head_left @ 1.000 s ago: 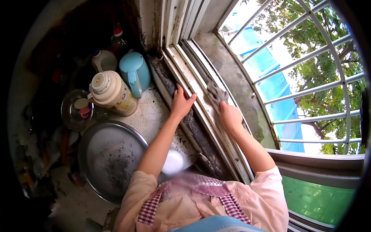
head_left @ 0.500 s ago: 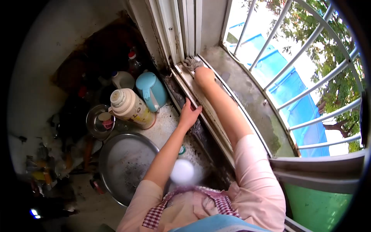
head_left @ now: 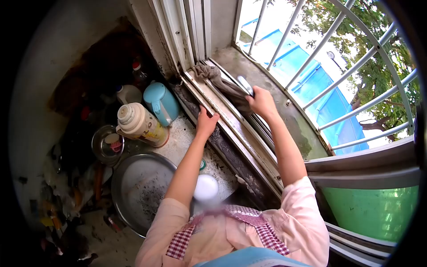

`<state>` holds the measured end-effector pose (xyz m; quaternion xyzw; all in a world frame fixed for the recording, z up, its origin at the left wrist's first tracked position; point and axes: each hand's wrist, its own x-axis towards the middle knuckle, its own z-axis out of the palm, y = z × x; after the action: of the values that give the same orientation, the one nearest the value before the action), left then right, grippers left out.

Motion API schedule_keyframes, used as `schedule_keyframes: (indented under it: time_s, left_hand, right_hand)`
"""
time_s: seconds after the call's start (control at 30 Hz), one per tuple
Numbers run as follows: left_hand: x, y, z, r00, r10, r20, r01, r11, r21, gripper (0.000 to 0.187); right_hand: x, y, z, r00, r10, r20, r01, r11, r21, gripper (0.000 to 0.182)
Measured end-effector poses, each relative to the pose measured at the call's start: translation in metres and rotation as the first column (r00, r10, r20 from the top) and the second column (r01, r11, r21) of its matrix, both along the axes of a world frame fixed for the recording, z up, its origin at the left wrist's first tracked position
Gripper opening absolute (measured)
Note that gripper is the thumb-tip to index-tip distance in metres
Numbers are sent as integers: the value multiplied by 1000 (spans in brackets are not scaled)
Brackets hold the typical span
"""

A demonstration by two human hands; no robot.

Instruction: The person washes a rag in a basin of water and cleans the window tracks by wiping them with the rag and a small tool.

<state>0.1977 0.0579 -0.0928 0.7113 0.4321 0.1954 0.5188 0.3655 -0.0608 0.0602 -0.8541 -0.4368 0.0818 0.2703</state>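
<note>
My left hand (head_left: 206, 123) rests on the inner window rail (head_left: 232, 129), thumb and forefinger spread apart over its edge. Farther right, my right hand (head_left: 263, 104) is closed on a slim silver-and-black tool (head_left: 244, 84), whose end sticks out past the fingers. A wet-looking grey-brown cloth (head_left: 218, 79) stretches along the window track from the far corner to beneath this hand. Whether the fingers also grip the cloth, I cannot tell. Dirt darkens the ledge (head_left: 224, 147) beside the rail.
Left of the sill stand a blue kettle (head_left: 160, 100), a cream thermos flask (head_left: 144, 127) and a small metal bowl (head_left: 100, 144). A large metal basin (head_left: 122, 207) holds cloudy water. White bars (head_left: 327, 33) close off the window; a green surface (head_left: 369, 211) lies lower right.
My right hand has drawn back from the far corner toward me, and the cloth now trails out behind it. The silver-and-black tool has come into sight. My left hand stays on the rail.
</note>
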Motion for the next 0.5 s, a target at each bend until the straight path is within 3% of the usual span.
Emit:
schedule_keyframes:
  time_s: [0.13, 0.2, 0.23, 0.3, 0.37, 0.4, 0.5]
  left_hand:
    - [-2, -8, 24, 995, 29, -92, -30, 1000, -4, 87]
    - [-2, -14, 37, 990, 43, -133, -43, 999, 6, 87]
    - [-3, -16, 42, 994, 41, -102, -41, 999, -2, 86]
    - [-4, -15, 45, 994, 32, -105, -35, 999, -34, 86]
    - [-5, -15, 45, 994, 25, -110, -28, 999, -26, 85]
    - [-5, -15, 45, 993, 23, -113, -26, 999, -21, 85]
    - [-5, -16, 45, 994, 28, -108, -30, 999, -15, 85]
  right_hand:
    - [14, -102, 17, 960, -245, 138, 263, 956, -132, 20]
    - [14, -146, 12, 889, -310, 336, 390, 898, -205, 29]
    - [3, -155, 12, 880, -273, 388, 341, 933, -116, 32]
    - [-26, -138, 32, 972, -221, 73, 232, 954, -188, 32]
    - [-28, -135, 0, 975, 65, 210, -23, 980, -198, 37]
    - [-29, -130, -8, 963, 112, 244, -19, 936, -351, 42]
    - [-27, -107, -40, 922, 112, 371, 7, 952, -305, 45]
